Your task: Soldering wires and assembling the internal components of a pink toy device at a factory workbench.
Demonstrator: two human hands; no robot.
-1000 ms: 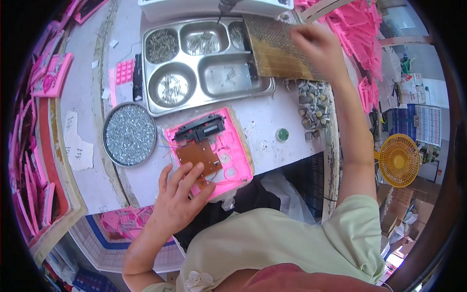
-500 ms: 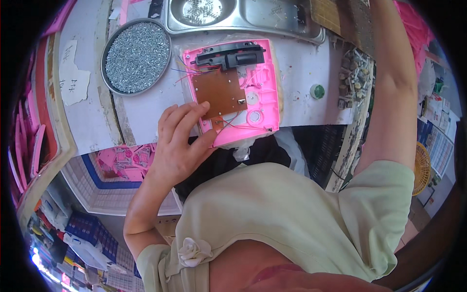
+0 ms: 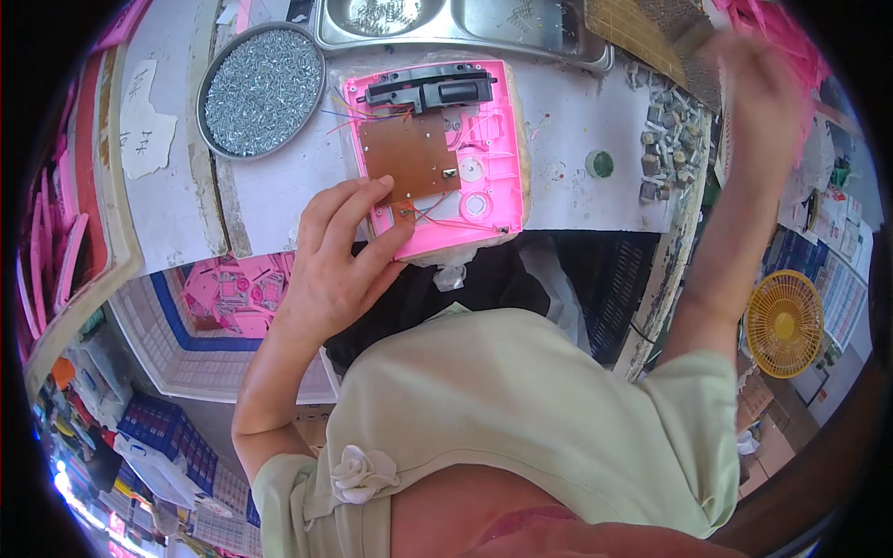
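Note:
In front of me lies a pink plastic casing [image 3: 507, 172], its inner side up. A brown circuit board [image 3: 414, 153] sits in it, with thin coloured wires around it and a black plastic part [image 3: 428, 91] along the far edge. My left hand [image 3: 339, 256] rests at the near left corner, fingers apart. Its index fingertip touches the board's edge, and the thumb lies over a small orange-brown piece [image 3: 403, 212]. Off to the far right, my right hand [image 3: 763, 88] is smeared by motion near a brown patterned panel [image 3: 642, 33]; its fingers cannot be made out.
A round tray of small screws [image 3: 260, 88] stands left of the casing. Behind it is a steel tray [image 3: 465, 23]. Small metal pieces [image 3: 656, 139] and a green-filled cap [image 3: 600, 164] lie to the right. Below the bench sits a white crate [image 3: 167, 363] with pink parts; a yellow basket [image 3: 784, 324] is at right.
My right hand has come back into view at the far right, the arm bending nearer. My left hand keeps its place on the casing. The whole view has shifted slightly.

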